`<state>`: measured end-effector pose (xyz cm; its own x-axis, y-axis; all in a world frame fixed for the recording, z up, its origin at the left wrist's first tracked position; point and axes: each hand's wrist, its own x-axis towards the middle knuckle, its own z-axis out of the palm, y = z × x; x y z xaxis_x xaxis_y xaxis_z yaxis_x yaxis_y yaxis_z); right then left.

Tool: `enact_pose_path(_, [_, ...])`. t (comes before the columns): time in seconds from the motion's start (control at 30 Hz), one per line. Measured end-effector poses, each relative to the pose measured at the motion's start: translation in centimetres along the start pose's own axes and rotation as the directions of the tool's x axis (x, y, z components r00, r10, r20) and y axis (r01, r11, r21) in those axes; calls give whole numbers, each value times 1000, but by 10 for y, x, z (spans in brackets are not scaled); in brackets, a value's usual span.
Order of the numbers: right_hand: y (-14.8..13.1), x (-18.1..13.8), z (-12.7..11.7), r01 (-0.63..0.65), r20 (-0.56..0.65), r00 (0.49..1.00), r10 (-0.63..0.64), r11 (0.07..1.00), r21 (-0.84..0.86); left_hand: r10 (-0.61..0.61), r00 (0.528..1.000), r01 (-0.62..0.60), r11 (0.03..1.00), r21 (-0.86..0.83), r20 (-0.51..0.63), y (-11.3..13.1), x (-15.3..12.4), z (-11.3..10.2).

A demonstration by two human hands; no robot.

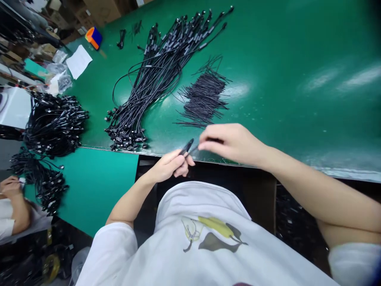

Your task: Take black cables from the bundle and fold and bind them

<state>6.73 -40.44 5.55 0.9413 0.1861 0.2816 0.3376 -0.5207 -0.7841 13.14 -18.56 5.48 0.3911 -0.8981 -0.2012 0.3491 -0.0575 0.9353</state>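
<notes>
My left hand (pixel 172 165) is closed around a short folded black cable (pixel 187 147) just over the table's front edge. Close by on the right, my right hand (pixel 228 141) pinches the end of a thin dark strand (pixel 194 150), apparently a twist tie, that runs to the cable. Blur hides how the strand meets it. Beyond my right hand lies a pile of thin black twist ties (pixel 205 97). Farther left, a large bunch of black cables (pixel 160 71) with plugs at both ends stretches across the green table (pixel 282 79).
More black cables (pixel 53 123) are heaped at the left, near another person's hand (pixel 12 186). An orange and blue tape roll (pixel 94 38), a white paper sheet (pixel 79 62) and a small bundled cable (pixel 121 39) lie at the far left. Cardboard boxes (pixel 102 10) stand behind.
</notes>
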Motion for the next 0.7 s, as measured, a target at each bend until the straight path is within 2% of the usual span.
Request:
enact_pose_path(0.07, [13, 4, 12, -139, -133, 972, 191, 935, 325, 39, 997, -52, 980, -192, -73, 0, 3, 5])
enact_pose_path(0.1, [17, 4, 21, -193, -126, 949, 290, 846, 498, 34, 993, -64, 963, -262, -116, -1, 6, 7])
enact_pose_path(0.17, [21, 2, 41, -275, -15, 895, 446, 577, 769, -8, 985, -50, 945, -324, -175, -8, 13, 11])
enact_pose_path(0.23, [18, 0, 55, -278, 64, 835, 546, 319, 906, -33, 975, -30, 960, -277, -221, -20, 20, 13])
enact_pose_path(0.27, [16, -1, 59, -238, 58, 807, 587, 234, 943, -22, 968, -33, 977, -211, -252, -28, 22, 14])
enact_pose_path(0.33, [11, 0, 65, -146, 18, 776, 631, 153, 977, 28, 947, -42, 998, -38, -321, -44, 24, 13])
enact_pose_path(0.43, [6, 1, 72, -86, -23, 794, 608, 148, 985, 47, 917, 20, 987, 163, -397, -57, 24, 8])
enact_pose_path(0.53, [3, -4, 81, -56, -111, 817, 566, 269, 961, 36, 916, 80, 959, 271, -399, -55, 23, 3])
enact_pose_path(0.63, [0, -12, 89, -86, -144, 851, 506, 404, 911, 19, 966, 83, 922, 379, -257, -49, 24, 1])
enact_pose_path(0.7, [-1, -15, 92, -115, -146, 853, 502, 454, 883, -68, 986, 131, 888, 441, -155, -50, 24, 3])
